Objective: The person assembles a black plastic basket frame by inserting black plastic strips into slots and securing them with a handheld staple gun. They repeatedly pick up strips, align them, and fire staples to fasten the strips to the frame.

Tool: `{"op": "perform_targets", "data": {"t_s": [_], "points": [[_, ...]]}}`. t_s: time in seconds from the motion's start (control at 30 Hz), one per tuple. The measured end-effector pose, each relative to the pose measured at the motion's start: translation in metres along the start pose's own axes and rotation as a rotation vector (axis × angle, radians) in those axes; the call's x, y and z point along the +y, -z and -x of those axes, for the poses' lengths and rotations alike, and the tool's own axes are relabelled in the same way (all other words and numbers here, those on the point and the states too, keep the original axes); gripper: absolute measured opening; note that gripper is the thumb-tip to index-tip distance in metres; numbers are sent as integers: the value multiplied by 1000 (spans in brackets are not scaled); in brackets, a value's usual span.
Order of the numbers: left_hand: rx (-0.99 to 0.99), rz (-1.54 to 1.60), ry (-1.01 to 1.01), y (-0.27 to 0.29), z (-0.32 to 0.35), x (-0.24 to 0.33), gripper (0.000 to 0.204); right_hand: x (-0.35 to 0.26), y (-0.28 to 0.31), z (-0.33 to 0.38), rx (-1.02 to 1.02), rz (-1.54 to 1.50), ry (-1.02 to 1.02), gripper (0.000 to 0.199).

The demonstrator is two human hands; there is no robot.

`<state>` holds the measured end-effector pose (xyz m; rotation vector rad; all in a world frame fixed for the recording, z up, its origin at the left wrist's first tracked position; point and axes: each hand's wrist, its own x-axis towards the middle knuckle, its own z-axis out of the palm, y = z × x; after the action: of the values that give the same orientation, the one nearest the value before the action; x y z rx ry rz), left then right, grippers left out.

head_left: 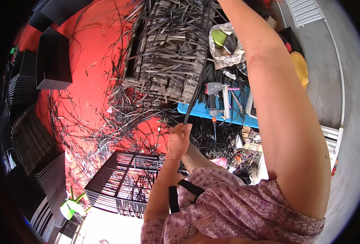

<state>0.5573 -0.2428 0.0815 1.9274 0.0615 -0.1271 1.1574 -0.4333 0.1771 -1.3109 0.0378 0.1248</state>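
Observation:
My left hand [179, 140] is closed near the middle of the view, its fingers pinching a long black flat strip [197, 91]. From the fingertips the strip runs up along the right side of a big stack of woven grey-black pieces [174, 53]. Loose strip ends stick out all over that stack. My right arm [283, 97] stretches up past the top edge, so the right hand is out of sight. Between the arms a grey pneumatic nail gun [213, 99] with an orange hose fitting rests on a blue surface [245, 118].
A patterned cloth bag [228, 61] holding a green item stands beyond the nail gun. Cut strips litter the red floor [92, 53]. Black open boxes [54, 61] line the left, and a black slatted frame [121, 179] lies lower left. A grey wall [350, 162] borders the right.

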Motion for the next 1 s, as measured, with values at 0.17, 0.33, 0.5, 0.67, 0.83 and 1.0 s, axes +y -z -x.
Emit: {"op": "perform_targets", "data": {"t_s": [0.17, 0.33, 0.5, 0.67, 0.83, 1.0], "points": [[133, 99, 107, 2, 18, -51, 27, 123, -2, 27, 103, 670, 114, 19], [190, 33, 105, 6, 22, -74, 23, 181, 88, 58, -130, 1685, 686, 21], [236, 181, 193, -5, 40, -99, 60, 201, 50, 150, 115, 1007, 56, 71], [142, 105, 721, -11, 62, -102, 85, 167, 17, 240, 168, 896, 138, 67], [87, 33, 789, -16, 135, -121, 58, 167, -18, 332, -77, 875, 438, 49], [90, 61, 923, -10, 246, -133, 39, 217, -143, 524, -344, 633, 30, 41]]}}
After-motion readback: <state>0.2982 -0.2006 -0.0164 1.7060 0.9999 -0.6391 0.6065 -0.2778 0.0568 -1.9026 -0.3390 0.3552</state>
